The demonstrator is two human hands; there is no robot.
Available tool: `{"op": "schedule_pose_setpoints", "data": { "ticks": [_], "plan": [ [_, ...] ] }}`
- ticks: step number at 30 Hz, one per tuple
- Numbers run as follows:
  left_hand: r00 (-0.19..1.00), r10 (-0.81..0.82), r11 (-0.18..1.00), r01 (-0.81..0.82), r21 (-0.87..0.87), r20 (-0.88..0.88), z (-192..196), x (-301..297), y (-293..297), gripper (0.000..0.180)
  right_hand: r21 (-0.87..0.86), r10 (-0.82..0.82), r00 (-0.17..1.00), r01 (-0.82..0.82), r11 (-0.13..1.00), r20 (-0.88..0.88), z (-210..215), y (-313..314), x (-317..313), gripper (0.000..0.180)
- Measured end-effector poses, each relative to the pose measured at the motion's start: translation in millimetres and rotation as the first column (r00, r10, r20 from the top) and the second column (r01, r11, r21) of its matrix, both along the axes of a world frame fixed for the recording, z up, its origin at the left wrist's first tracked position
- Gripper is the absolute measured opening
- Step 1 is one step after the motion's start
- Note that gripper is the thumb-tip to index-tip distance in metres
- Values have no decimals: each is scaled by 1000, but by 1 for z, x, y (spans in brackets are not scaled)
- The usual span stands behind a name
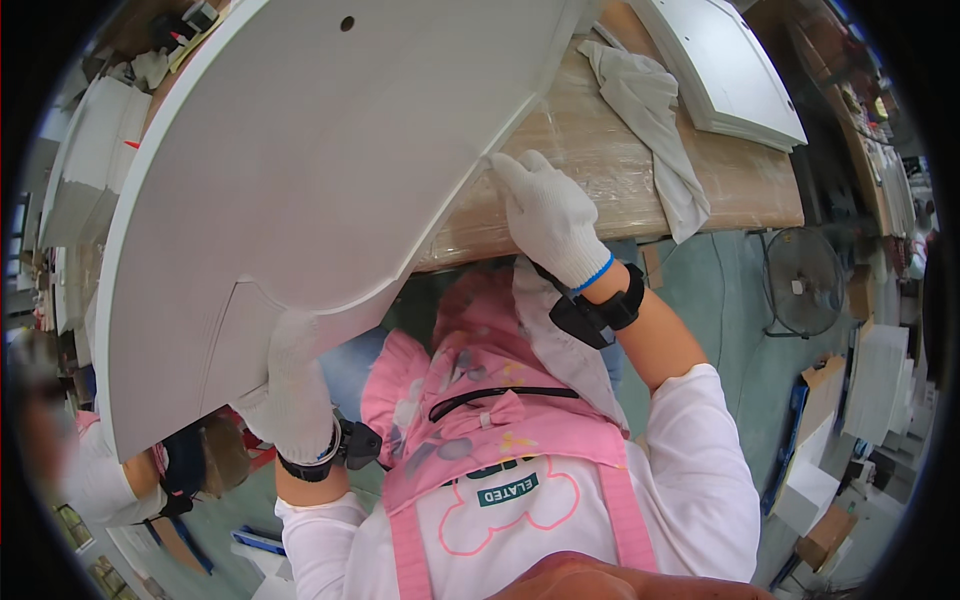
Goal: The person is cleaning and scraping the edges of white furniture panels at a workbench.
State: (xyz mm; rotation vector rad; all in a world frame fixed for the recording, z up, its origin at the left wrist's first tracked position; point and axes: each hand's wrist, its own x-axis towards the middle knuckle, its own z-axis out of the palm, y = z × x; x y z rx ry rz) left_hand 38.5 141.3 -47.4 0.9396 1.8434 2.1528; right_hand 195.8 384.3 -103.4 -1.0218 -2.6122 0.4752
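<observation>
A large white panel (pixel 330 140) with a curved lower outline and a small dark hole near its top fills the left and middle. It stands tilted in front of me. My left hand (pixel 297 385), in a white knitted glove, grips the panel's lower edge beside a curved notch. Further up, my right hand (pixel 552 212), gloved with a blue cuff trim, is closed with thumb and forefinger on the panel's right-hand edge. Its other fingers are curled in, and whatever lies behind them is hidden.
A film-wrapped brown bench top (pixel 600 150) lies beyond my right hand, with a grey-white cloth (pixel 650 120) draped over it. Stacked white panels (pixel 725 70) rest at its far right. A floor fan (pixel 803 282) stands at right. Another person's sleeve (pixel 105 480) shows at lower left.
</observation>
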Motion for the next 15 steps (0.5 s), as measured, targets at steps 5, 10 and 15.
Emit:
{"op": "schedule_pose_setpoints", "data": {
  "ticks": [5, 10, 15],
  "plan": [
    [999, 42, 999, -42, -15, -3, 7, 6, 6, 26, -33, 97, 992, -100, 994, -79, -2, 0, 2, 38],
    [997, 50, 992, -56, -110, -60, 10, 6, 4, 24, -2, 59, 997, -59, 998, -59, -4, -4, 2, 35],
    [996, 88, 995, -87, -46, 26, 14, 8, 9, 25, 2, 17, 995, -16, 1000, -100, -1, 10, -1, 35]
  ]
}}
